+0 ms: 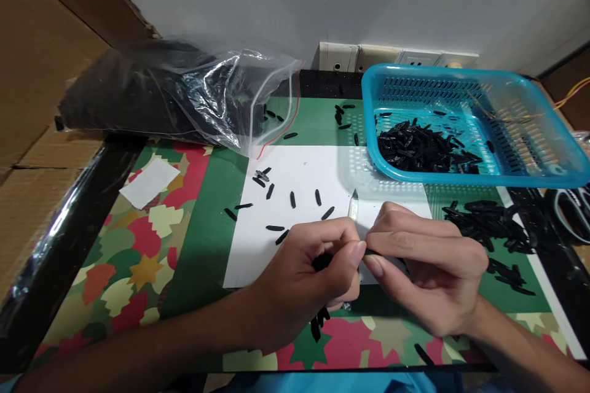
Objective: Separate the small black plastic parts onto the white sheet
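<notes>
My left hand (pixel 318 264) is closed over the lower part of a white sheet (pixel 304 166), its thumb and forefinger pinched at a small black piece. Fingertip to fingertip with it, my right hand (pixel 424 264) pinches the same small dark piece (pixel 370 252), mostly hidden by the fingers. Something black also shows inside the curl of my left hand. Just beyond the hands lies a pale pointed tool with a dark tip (pixel 354 204). Several thin black pieces (pixel 292 199) are scattered on the sheet to the left.
A blue basket (pixel 461 180) at the back right holds many black pieces. Outside it, at right, lies a black pile (pixel 488 221) near scissors (pixel 569 215). A clear bag of black material (pixel 184 98) lies at the back left, with a white paper piece (pixel 150 183) in front.
</notes>
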Demonstrator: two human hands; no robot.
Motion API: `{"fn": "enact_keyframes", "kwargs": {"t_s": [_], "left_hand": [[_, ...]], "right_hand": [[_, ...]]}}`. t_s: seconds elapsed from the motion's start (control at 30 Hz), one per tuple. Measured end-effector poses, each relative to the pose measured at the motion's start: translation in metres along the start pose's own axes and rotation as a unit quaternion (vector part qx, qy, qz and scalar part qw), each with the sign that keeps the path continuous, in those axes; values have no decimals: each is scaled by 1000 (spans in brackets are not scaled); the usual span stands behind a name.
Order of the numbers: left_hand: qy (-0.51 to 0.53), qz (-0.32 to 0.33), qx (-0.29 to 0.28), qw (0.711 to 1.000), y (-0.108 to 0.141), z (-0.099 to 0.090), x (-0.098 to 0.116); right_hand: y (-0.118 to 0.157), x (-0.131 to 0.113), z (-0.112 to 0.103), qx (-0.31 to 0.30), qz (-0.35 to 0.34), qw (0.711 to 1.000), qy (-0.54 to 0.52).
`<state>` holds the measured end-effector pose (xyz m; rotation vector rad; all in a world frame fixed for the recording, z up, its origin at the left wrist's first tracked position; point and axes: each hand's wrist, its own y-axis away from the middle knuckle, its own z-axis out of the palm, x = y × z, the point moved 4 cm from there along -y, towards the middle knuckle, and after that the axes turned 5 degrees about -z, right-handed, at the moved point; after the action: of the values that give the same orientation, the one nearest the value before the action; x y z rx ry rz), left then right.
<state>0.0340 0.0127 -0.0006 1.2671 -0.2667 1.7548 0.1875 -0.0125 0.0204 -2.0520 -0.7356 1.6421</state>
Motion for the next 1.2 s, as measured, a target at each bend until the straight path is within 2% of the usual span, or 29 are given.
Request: {"fn": "enact_keyframes", "kwargs": {"t_s": [0.3, 0.5, 0.67, 0.93, 1.2], "left_hand": [[-18, -12, 16, 1000, 1, 2, -1], [-13, -7, 9, 1000, -1, 0, -2], [0, -9, 1, 1000, -1, 0, -3], [6, 10, -4, 1000, 0, -2, -1], [39, 12, 4, 999, -1, -4, -2]], "right_hand": [[-1, -2, -1, 9, 3, 1000, -2], [1, -2, 0, -16, -5, 999, 36], [1, -6, -1, -32, -5, 999, 27], [5, 1, -3, -2, -16, 999, 39], [11, 6, -3, -10, 10, 1000, 24]]}}
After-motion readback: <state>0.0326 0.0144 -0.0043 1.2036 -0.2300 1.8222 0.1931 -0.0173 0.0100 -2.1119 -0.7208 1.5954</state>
